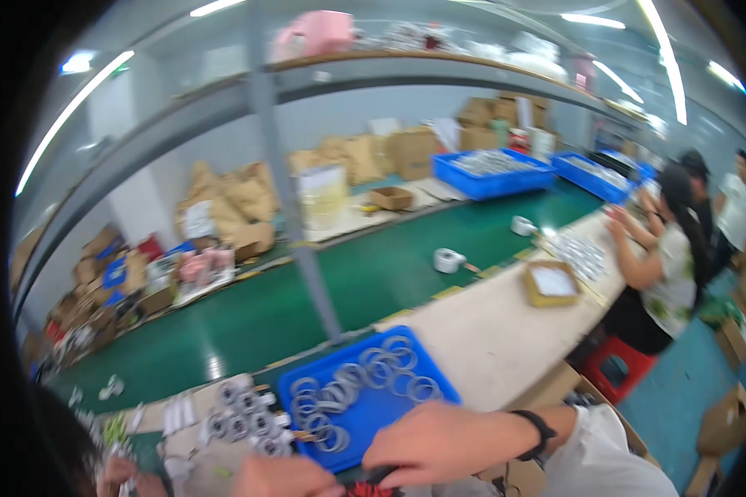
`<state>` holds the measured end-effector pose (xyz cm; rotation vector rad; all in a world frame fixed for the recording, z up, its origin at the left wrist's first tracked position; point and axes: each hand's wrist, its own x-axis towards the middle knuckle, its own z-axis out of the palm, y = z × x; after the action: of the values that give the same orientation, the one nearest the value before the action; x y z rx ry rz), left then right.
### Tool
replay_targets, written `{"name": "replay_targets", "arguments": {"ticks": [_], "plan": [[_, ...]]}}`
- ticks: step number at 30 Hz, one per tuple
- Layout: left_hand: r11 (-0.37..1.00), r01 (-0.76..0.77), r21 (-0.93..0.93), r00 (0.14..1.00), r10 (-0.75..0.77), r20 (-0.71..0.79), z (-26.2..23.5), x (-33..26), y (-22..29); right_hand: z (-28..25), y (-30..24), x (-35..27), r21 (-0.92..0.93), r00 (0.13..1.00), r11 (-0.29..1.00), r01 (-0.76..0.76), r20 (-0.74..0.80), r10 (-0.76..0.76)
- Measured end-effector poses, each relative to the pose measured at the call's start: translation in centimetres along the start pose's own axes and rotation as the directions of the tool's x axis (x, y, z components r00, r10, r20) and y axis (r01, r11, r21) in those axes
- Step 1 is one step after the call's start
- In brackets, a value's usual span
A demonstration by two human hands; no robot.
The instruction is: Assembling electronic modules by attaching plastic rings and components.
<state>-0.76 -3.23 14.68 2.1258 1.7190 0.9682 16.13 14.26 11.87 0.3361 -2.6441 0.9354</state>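
My right hand (431,443), a black band on its wrist, is at the lower edge with bent fingers closed over a dark and red thing (373,489). Only part of that thing shows, too blurred to name. Left of it, my left hand (286,478) is curled and cut off by the lower edge; what its fingers hold is hidden. Just beyond both hands lies a blue tray (439,364) with several pale rings (348,377) in it. White cylindrical parts with dark centres (240,414) stand in a group left of the tray.
A green conveyor belt (389,240) runs beyond the bench, carrying white parts (448,261). A grey post (286,190) rises behind the tray. Blue bins (493,184) stand beyond the belt. At right, a co-worker (667,265) sits near a yellowish box (551,294). Another person's hands (118,474) show at lower left.
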Motion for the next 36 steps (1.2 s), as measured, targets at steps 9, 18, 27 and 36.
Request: {"name": "replay_targets", "arguments": {"ticks": [9,18,27,36], "plan": [[0.934,0.289,0.212,0.399,0.084,-0.913,-24.0,8.9,0.4,-4.3,4.2,-3.5,0.095,0.821,0.970,-0.223,-0.518,0.240],[0.275,0.753,0.598,0.322,0.638,-0.699,-37.5,18.0,-8.6,-2.7,7.4,-8.0,0.298,0.581,0.840,-0.454,-0.616,0.532],[0.383,0.747,0.544,0.239,0.608,-0.757,-37.8,15.5,-15.0,-1.6,8.4,-12.3,0.323,0.508,0.775,-0.543,-0.608,0.610],[0.308,0.853,0.422,0.113,0.679,-0.725,-43.8,17.9,-11.1,-1.7,7.9,-13.4,0.388,0.382,0.757,-0.526,-0.687,0.618]]}}
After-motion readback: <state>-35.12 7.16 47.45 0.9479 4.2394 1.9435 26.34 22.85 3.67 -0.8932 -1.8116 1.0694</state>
